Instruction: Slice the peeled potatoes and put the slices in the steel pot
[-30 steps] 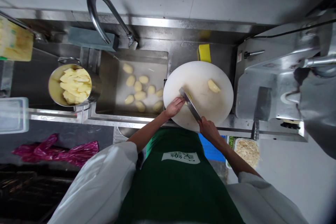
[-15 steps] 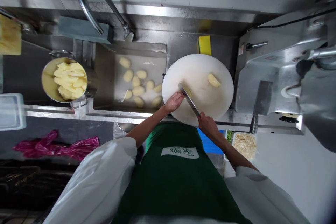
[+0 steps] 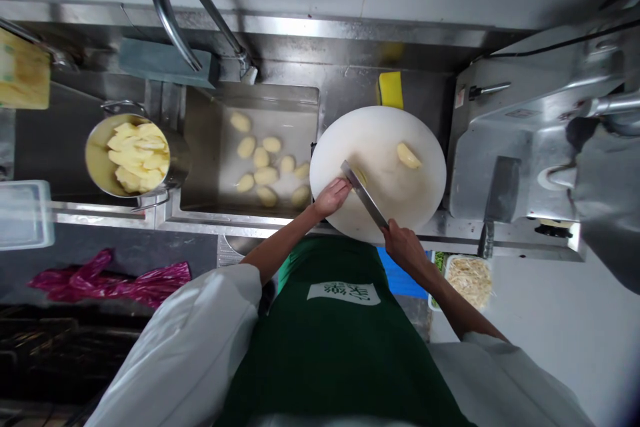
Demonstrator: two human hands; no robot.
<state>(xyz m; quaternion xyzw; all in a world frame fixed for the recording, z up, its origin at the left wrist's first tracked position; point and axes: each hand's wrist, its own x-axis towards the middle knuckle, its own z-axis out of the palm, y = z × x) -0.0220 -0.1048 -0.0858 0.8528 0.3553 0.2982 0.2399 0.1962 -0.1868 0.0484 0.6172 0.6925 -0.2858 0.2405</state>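
Note:
My right hand is closed round the handle of a kitchen knife, whose broad blade slants up and left over the round white cutting board. Under and beside the blade lies a peeled potato, mostly hidden by it. With bent fingers, my left hand holds the potato from the left, fingertips close to the blade. Farther right on the board rests a cut potato piece, apart from both hands.
Left of the board, several peeled potatoes lie in a water-filled sink. A metal pot of cut potatoes stands beyond it. Behind the board is a yellow sponge; a cleaver rests on the machine at right.
The knife handle and my right hand have shifted slightly right and down. My left hand stays at the potato. The whole view has moved a little.

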